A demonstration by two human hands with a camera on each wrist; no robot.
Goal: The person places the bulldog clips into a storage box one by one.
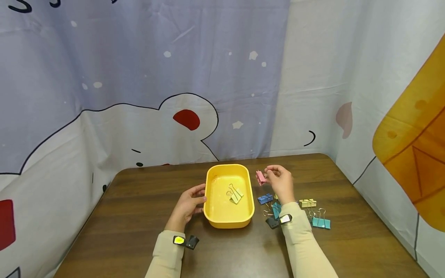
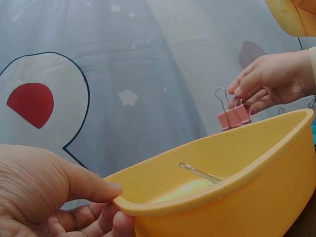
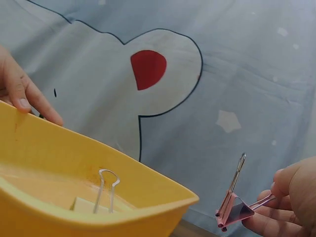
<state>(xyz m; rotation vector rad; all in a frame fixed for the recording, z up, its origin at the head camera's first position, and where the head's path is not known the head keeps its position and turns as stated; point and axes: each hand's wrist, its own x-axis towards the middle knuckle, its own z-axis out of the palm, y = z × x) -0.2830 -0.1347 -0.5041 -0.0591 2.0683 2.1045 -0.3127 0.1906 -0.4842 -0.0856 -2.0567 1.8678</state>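
A yellow plastic bin point(image 1: 228, 225) stands mid-table, holding a pale yellow binder clip point(image 1: 236, 196). My left hand point(image 1: 187, 202) grips the bin's left side; in the left wrist view its thumb lies on the rim, with the other fingers against the outer wall. Just right of the bin's far right corner, my right hand point(image 1: 281, 183) pinches a pink binder clip point(image 1: 261, 178) by one wire handle. The right wrist view shows this pink clip point(image 3: 237, 212) apart from the bin, its other handle sticking upward.
Several loose binder clips lie around the right forearm: a blue clip point(image 1: 265, 199), a teal clip point(image 1: 276, 210), a yellow clip point(image 1: 308, 203) and a turquoise clip point(image 1: 321, 222). Behind the wooden table point(image 1: 139, 216) hangs a printed curtain point(image 1: 215, 77). Both wrists wear straps.
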